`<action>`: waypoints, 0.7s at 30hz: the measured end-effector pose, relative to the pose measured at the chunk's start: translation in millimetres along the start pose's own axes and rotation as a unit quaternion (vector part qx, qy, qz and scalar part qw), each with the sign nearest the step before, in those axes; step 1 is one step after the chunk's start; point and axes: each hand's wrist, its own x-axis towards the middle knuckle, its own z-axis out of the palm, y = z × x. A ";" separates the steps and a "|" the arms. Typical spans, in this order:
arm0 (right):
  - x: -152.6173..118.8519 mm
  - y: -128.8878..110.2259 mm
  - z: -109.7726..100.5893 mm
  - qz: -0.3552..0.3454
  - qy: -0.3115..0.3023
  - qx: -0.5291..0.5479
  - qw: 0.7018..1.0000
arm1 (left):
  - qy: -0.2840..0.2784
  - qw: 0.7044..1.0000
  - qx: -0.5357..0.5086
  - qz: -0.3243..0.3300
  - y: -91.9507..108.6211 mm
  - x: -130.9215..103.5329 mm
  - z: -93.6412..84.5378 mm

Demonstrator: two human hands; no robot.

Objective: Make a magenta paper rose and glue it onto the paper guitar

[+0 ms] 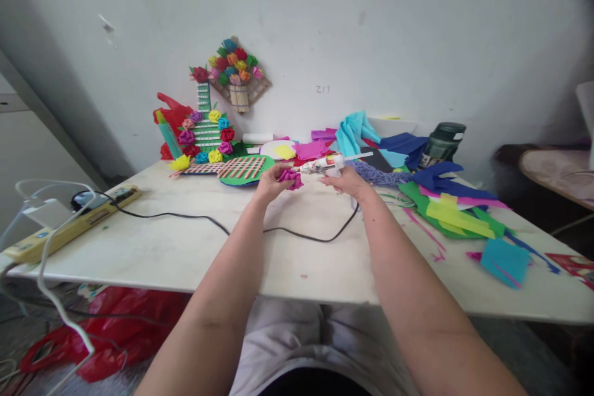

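Observation:
My left hand (273,182) is closed on a magenta crepe paper flower (291,179), held a little above the table. In my right hand (346,180) is a white hot glue gun (320,165), its nozzle pointing left at the flower. A clear glue stick (359,156) sticks out of the gun's back end. The gun's black cord (306,237) runs across the table to the left. Whether the nozzle touches the flower I cannot tell. Just beyond my left hand lies a green guitar-shaped board (245,170) with a lattice of sticks.
A yellow power strip (74,226) lies at the left edge. Paper flowers decorate a green stick panel (206,130) against the wall. Crepe paper sheets (355,133), purple cord (378,174) and a dark bottle (440,145) stand at the back right. More paper scraps (457,216) lie at right.

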 end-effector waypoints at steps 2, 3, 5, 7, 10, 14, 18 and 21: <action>0.3 -0.4 1.0 0.004 0.003 -0.006 1.000 | 0.000 1.000 0.008 -0.005 0.1 -0.1 0.6; 0.5 -0.5 1.4 0.004 0.005 -0.011 1.000 | 0.000 1.000 0.011 -0.008 0.4 -0.3 1.0; 1.3 -0.1 1.9 -0.002 0.009 -0.021 1.000 | -0.003 1.000 0.007 -0.009 1.4 -0.7 1.7; 2.5 0.8 2.1 -0.010 0.014 -0.030 0.999 | -0.007 1.000 0.001 -0.007 2.2 -1.1 2.3; 4.5 2.7 2.2 -0.015 0.021 -0.044 0.999 | -0.014 1.000 -0.010 -0.005 2.3 -1.2 2.5; 6.9 4.7 2.2 -0.016 0.027 -0.064 0.997 | -0.016 1.000 -0.017 -0.008 1.8 -0.8 2.4; 9.1 5.7 2.2 -0.039 0.036 -0.090 0.995 | -0.013 1.000 -0.013 -0.016 2.8 -0.9 3.4; 11.1 7.5 2.3 -0.048 0.038 -0.109 0.992 | -0.012 1.000 -0.012 -0.017 4.1 -1.3 4.3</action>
